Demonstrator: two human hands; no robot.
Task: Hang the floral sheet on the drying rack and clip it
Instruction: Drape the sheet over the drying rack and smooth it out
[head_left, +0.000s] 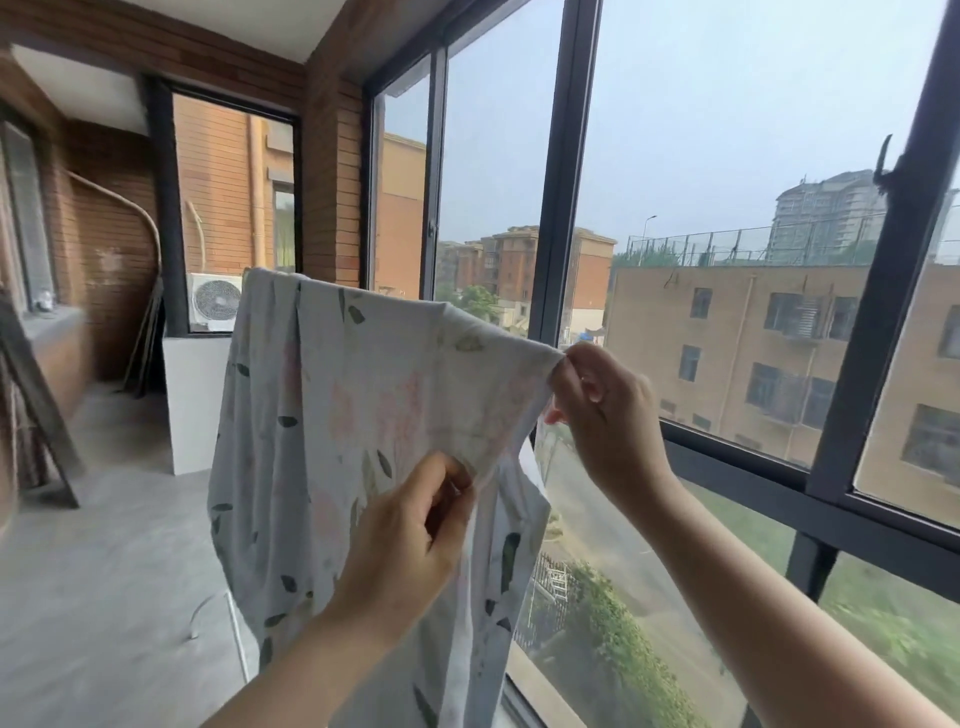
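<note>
The floral sheet (332, 415), white with green leaves and faint pink flowers, hangs draped over a hidden bar at about chest height, its top edge running from upper left down to the right. My right hand (602, 415) pinches the sheet's top right corner. My left hand (410, 535) pinches the cloth lower down, near its right edge. A thin white leg of the drying rack (238, 639) shows below the sheet's left side. No clip is in view.
Tall dark-framed windows (561, 208) run along the right, close behind the sheet. A low white wall (192, 405) stands behind the sheet on the left. A dark wooden frame (36, 400) leans at the far left. Grey floor (104, 571) spreads to the left.
</note>
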